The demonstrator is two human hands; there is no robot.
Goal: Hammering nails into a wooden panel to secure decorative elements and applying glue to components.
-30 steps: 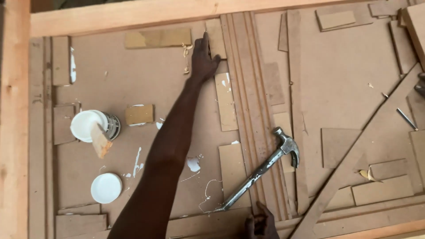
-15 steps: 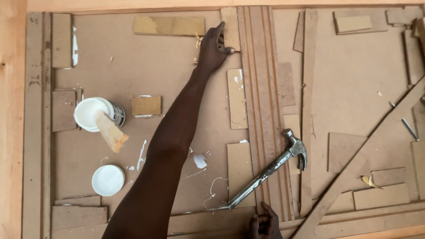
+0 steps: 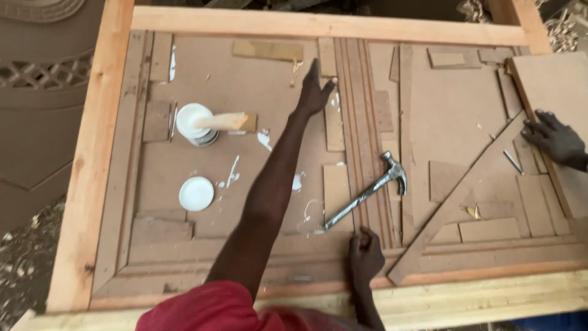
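My left hand (image 3: 315, 92) is stretched far across a brown fibreboard door panel (image 3: 257, 92). Its fingers are spread and lie flat, holding nothing, just left of a small rectangular offcut (image 3: 334, 125). My right hand (image 3: 365, 254) rests on the near part of the panel at the foot of a grooved moulding strip (image 3: 361, 122). It sits close to the handle end of a steel claw hammer (image 3: 367, 195) without holding it. White glue is smeared between my arms.
An open glue can (image 3: 195, 122) with a wooden stick (image 3: 223, 121) across it stands at the left, its white lid (image 3: 196, 194) nearer me. Another person's hand (image 3: 554, 140) presses a board (image 3: 557, 79) at the right. A diagonal strip (image 3: 465, 202) and several offcuts lie inside the pale wooden frame (image 3: 318, 26).
The view has pulled back, so the whole frame shows. My left hand has drawn back from the top offcut and spread open. Another person's hand has come into view at the right.
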